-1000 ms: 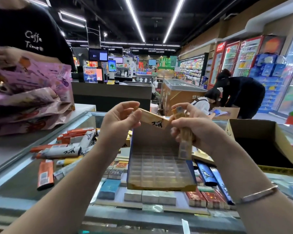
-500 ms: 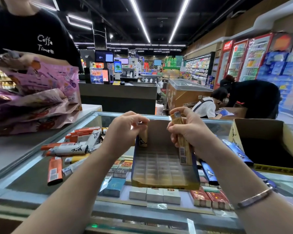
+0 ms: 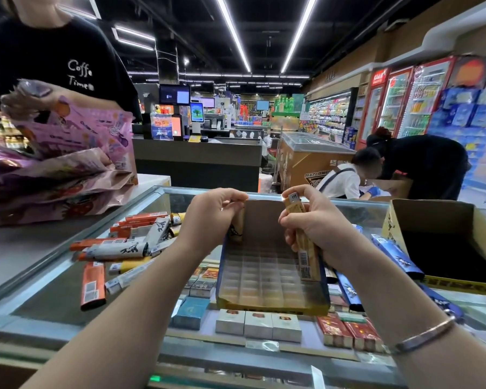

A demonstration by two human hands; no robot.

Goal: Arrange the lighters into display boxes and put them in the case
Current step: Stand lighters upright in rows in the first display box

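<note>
An empty display box (image 3: 267, 287) with a clear gridded insert stands on the glass case top (image 3: 54, 293). My left hand (image 3: 208, 217) pinches one tan lighter (image 3: 237, 228) upright at the box's back left corner. My right hand (image 3: 317, 223) grips several tan lighters (image 3: 303, 248) upright over the box's right side, metal tops up. A heap of orange, grey and yellow lighters (image 3: 129, 242) lies on the glass to the left. Blue lighters (image 3: 396, 255) lie to the right of the box.
An open cardboard carton (image 3: 432, 220) sits at the right on the glass. Cigarette packs (image 3: 257, 322) show inside the case below. A person in a black shirt (image 3: 54, 60) handles purple bags (image 3: 68, 153) at the left counter. Two people bend over a box behind.
My left hand has turned its lighter from lying across to upright and lowered it into the box's back left corner. Both hands have dropped closer to the box.
</note>
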